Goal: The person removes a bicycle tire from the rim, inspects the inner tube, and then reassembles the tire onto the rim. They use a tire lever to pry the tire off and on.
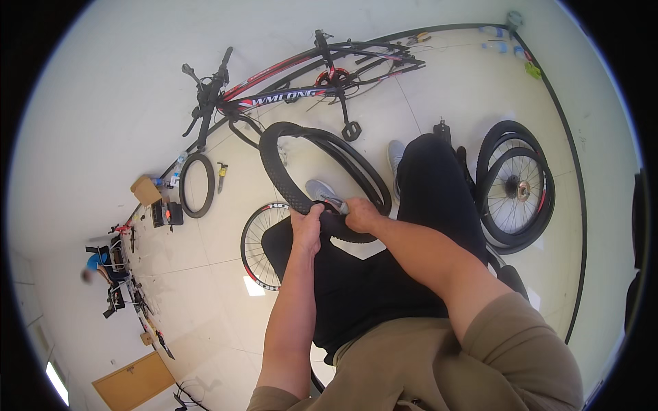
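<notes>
A black knobbly bicycle tyre [281, 164], with a thinner black loop [363, 168] lying along it, is raised in front of me above my legs. My left hand [306, 226] grips the tyre's near part. Just to its right, my right hand [358, 214] has its fingers closed at the near inner edge of the tyre; exactly what they pinch is too small to make out. A spoked wheel [253, 240] shows beside my left leg, partly hidden by it.
A black-red bicycle frame [267, 72] lies beyond the tyre. Wheels with tyres [493, 222] lie right of my leg. At left are a loose tyre [185, 198], a yellow pump-like tool [221, 179] and a cardboard box [145, 190]. A person [96, 262] is among bike parts farther left.
</notes>
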Action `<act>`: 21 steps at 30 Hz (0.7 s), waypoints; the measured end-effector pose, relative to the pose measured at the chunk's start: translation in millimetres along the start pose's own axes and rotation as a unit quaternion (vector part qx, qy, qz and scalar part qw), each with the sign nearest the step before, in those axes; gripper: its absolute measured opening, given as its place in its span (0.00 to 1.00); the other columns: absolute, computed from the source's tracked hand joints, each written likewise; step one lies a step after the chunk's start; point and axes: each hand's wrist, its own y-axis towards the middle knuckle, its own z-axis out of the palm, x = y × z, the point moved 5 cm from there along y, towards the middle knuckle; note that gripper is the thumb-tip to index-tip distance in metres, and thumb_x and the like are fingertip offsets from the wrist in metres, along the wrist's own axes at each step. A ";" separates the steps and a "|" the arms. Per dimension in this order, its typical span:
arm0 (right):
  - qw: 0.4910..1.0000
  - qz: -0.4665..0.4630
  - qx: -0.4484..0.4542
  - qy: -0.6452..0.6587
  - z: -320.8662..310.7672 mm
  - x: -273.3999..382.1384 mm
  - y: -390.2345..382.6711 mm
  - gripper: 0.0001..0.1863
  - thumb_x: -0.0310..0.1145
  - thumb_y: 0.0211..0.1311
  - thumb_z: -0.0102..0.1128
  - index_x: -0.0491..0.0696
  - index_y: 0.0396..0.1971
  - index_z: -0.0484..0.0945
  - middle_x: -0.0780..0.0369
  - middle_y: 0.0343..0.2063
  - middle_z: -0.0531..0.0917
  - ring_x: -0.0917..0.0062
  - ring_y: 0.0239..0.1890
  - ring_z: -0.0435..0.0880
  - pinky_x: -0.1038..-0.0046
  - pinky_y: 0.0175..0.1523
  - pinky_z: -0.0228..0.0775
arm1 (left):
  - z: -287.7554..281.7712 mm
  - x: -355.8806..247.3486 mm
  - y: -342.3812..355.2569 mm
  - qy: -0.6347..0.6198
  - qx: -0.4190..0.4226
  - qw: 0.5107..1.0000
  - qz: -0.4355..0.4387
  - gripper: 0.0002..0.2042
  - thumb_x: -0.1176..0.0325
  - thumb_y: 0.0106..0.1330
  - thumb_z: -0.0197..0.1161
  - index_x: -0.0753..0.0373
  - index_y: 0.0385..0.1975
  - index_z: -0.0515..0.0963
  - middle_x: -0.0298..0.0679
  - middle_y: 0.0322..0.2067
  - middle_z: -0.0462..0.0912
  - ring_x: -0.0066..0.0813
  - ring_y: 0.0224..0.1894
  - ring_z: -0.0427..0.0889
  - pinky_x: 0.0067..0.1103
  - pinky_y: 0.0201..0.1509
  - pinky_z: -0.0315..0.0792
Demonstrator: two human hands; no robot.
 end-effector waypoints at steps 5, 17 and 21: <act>0.998 0.057 -0.024 -0.022 -8.8 7.7 -7.4 0.15 0.25 0.52 0.56 0.43 0.40 0.83 0.45 0.44 0.84 0.50 0.51 0.82 0.55 0.57 0.74 | -6.8 8.0 3.6 0.005 0.014 1.000 -0.002 0.19 0.79 0.62 0.63 0.63 0.51 0.67 0.43 0.39 0.80 0.36 0.36 0.84 0.32 0.42 0.82; 0.984 0.157 -0.079 0.016 -38.7 6.3 -11.4 0.14 0.28 0.52 0.61 0.42 0.40 0.84 0.46 0.44 0.85 0.52 0.50 0.84 0.57 0.56 0.75 | 1.8 -0.3 -10.6 0.025 0.003 0.999 -0.020 0.22 0.78 0.60 0.64 0.66 0.55 0.67 0.41 0.45 0.78 0.32 0.45 0.81 0.29 0.52 0.77; 0.985 0.161 -0.066 0.014 -34.4 3.7 -6.6 0.16 0.29 0.51 0.64 0.43 0.42 0.84 0.48 0.45 0.85 0.54 0.51 0.84 0.59 0.56 0.75 | -5.8 5.6 -3.4 0.058 0.004 0.998 0.015 0.20 0.76 0.61 0.64 0.62 0.52 0.66 0.39 0.40 0.79 0.32 0.39 0.83 0.31 0.41 0.81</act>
